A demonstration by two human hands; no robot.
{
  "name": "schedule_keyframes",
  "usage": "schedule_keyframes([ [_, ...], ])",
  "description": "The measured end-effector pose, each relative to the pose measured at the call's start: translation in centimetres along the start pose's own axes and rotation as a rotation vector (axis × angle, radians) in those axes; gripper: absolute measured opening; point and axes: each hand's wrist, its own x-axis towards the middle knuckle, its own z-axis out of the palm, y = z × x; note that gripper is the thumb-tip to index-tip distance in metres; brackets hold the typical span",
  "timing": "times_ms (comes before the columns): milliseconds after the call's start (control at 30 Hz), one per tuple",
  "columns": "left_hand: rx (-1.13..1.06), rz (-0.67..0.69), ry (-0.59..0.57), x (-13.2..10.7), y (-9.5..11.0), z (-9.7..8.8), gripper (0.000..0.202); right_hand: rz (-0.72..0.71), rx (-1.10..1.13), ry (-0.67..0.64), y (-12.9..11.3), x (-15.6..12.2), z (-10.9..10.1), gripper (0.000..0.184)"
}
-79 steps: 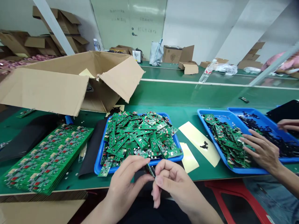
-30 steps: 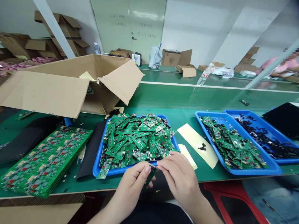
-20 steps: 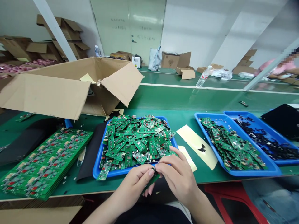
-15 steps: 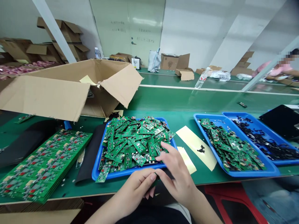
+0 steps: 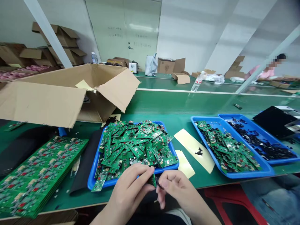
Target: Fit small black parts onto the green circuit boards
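Observation:
My left hand (image 5: 132,184) grips a small green circuit board (image 5: 153,179) by its edges, just in front of the table's near edge. My right hand (image 5: 175,187) is closed beside it, pinching a small dark piece (image 5: 160,184) against the board's right end; its exact kind is too small to tell. Directly behind both hands stands a blue tray (image 5: 91,178) heaped with loose green circuit boards (image 5: 136,142). Right of that tray, a pale yellow backing sheet (image 5: 187,140) carries a black die-cut piece (image 5: 199,152).
Stacked panels of joined circuit boards (image 5: 44,172) lie at left. At right are a second blue tray (image 5: 264,172) of boards and a third blue tray (image 5: 243,117) of black pieces. An open cardboard box (image 5: 42,100) stands behind. Far right, a person in pink (image 5: 264,73) sits.
My right fingers, spread before, have curled into a pinch by the board. My left hand has turned so the board shows more. The whole view has shifted slightly.

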Motion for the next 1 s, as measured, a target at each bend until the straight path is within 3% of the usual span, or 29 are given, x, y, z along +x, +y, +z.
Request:
schedule_keyframes([
  [300, 0.096, 0.092, 0.035, 0.7, 0.2, -0.7, 0.03, 0.088, 0.066, -0.016, -0.5, -0.6, 0.6, 0.032],
  [767, -0.233, -0.119, 0.001, -0.1, 0.4, 0.3, 0.037, 0.133, 0.016, -0.203, -0.1, 0.5, 0.1, 0.041],
  [900, -0.29, -0.217, 0.006, 0.3, 0.9, 0.1, 0.036, 0.089, -0.058, -0.14, -0.4, 0.5, 0.2, 0.04],
  [1000, -0.302, -0.321, 0.022, 0.4, 1.7, 0.0, 0.04, -0.003, -0.283, -0.016, -1.0, 0.1, 0.6, 0.028],
])
